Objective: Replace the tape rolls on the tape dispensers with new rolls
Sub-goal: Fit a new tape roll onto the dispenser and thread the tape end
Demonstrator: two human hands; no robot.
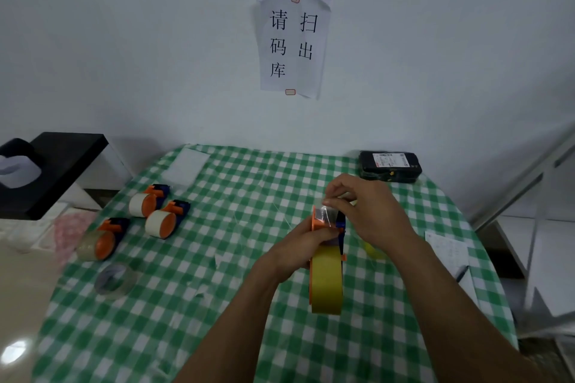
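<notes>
Above the middle of the table my left hand (303, 244) grips an orange and blue tape dispenser (329, 224) that carries a yellow tape roll (326, 281). My right hand (362, 207) pinches the clear tape end at the dispenser's top. Three more orange and blue dispensers lie at the left: two with white rolls (147, 200) (165, 221) and one with a clear roll (101, 241). A loose clear tape roll (115, 280) lies flat in front of them. Something yellow (373, 250) shows partly behind my right wrist.
The table has a green and white checked cloth (217, 320). A black wrapped parcel (390, 165) sits at the far right corner. A paper with a pen (460, 270) lies at the right edge. A black stand (59, 171) is left of the table.
</notes>
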